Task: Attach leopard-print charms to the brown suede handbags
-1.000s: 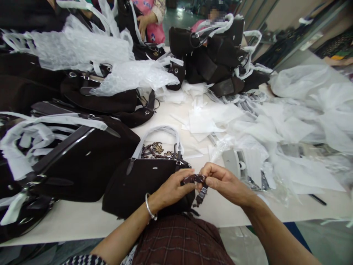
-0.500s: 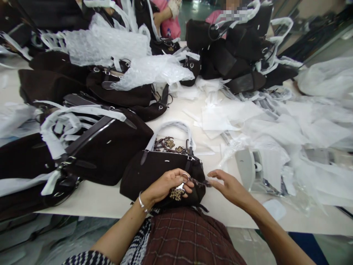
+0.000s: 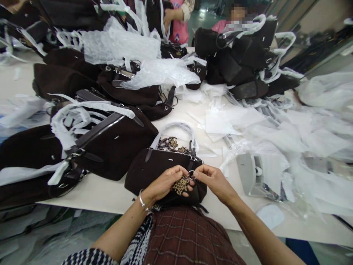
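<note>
A small dark handbag [image 3: 154, 167] with white-wrapped handles [image 3: 180, 125] lies at the table's front edge, close to my body. Over its right part, my left hand [image 3: 172, 180] holds a leopard-print charm [image 3: 181, 186] between thumb and fingers. My right hand [image 3: 211, 178] pinches the metal ring [image 3: 191, 174] at the top of that charm. Fingertips of both hands nearly meet at the ring. More leopard-print charms with chains [image 3: 173, 142] rest behind the bag's top edge, between the handles.
Larger dark bags [image 3: 118, 147] crowd the left, with others [image 3: 239, 59] piled at the back right. Bubble wrap [image 3: 162, 71] lies across the middle bags. White wrapping sheets [image 3: 311, 125] and a grey-white dispenser [image 3: 248, 173] are on the right. People in pink stand across the table [image 3: 184, 106].
My right hand has moved left and closed on the charm's ring. The charm has turned to show its leopard-print face. The view has shifted slightly.
</note>
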Demonstrator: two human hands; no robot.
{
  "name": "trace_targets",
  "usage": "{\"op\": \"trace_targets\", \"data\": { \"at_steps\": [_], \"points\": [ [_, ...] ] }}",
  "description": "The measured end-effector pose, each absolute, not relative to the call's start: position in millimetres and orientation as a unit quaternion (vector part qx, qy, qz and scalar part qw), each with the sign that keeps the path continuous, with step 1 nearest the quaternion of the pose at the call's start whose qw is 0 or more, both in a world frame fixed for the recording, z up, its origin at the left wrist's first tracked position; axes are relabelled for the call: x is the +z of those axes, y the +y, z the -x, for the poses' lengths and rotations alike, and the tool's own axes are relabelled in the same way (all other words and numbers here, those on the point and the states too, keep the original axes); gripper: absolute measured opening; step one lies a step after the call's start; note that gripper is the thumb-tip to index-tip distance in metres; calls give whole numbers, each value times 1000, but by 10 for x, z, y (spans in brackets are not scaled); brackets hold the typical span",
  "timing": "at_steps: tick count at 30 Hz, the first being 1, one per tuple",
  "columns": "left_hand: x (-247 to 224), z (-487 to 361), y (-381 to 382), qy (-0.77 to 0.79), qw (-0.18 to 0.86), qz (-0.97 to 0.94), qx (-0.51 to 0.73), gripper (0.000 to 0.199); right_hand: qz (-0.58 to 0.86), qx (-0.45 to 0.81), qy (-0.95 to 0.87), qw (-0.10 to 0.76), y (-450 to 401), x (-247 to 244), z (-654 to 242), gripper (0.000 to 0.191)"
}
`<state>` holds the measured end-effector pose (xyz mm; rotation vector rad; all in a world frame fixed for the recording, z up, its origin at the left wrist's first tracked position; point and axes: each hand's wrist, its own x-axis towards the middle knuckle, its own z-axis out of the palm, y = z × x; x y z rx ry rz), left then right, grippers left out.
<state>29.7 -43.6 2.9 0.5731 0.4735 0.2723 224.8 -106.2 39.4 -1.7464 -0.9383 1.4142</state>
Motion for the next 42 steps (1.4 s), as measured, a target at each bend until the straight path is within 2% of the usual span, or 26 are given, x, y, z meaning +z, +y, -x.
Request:
{"op": "trace_targets", "data": {
  "at_steps": [8, 11, 14, 17, 20, 22, 23, 26, 29, 32, 34, 38, 42],
  "points": [
    [31, -314, -479, 241, 899, -340, 133, 33, 614, 614, -253, 426, -1130, 379, -2188, 29],
    [69, -317, -444, 262, 861, -410, 147, 27, 601, 634, -245, 420, -1141, 413, -2202, 27],
    [128, -336, -378, 312, 787, -498, 189, 21, 587, 659, -270, 385, -1146, 465, -2216, 26],
    [195, -383, -346, 341, 700, -574, 254, 25, 562, 687, -274, 369, -1151, 489, -2193, 25],
    [256, -389, -375, 398, 522, -673, 341, 30, 543, 696, -239, 404, -1167, 474, -2146, 24],
    [298, -348, -416, 435, 424, -706, 364, 15, 531, 692, -209, 442, -1180, 452, -2109, 22],
    [323, -321, -439, 440, 410, -716, 355, 8, 523, 690, -196, 460, -1185, 438, -2088, 21],
    [413, -257, -494, 401, 454, -740, 293, 19, 505, 676, -170, 509, -1188, 395, -2004, 20],
    [503, -260, -508, 376, 486, -743, 265, 16, 510, 652, -164, 536, -1179, 369, -1924, 19],
    [568, -278, -459, 384, 489, -740, 256, 15, 571, 613, -224, 497, -1156, 405, -1940, 22],
    [609, -267, -399, 376, 494, -745, 245, 16, 641, 538, -293, 463, -1120, 471, -2014, 26],
    [719, -213, -269, 329, 496, -768, 236, 14, 683, 397, -384, 479, -1003, 637, -2158, 23],
    [749, -228, -205, 317, 558, -720, 264, 15, 613, 451, -433, 482, -921, 724, -2126, 20]
  ]
}}
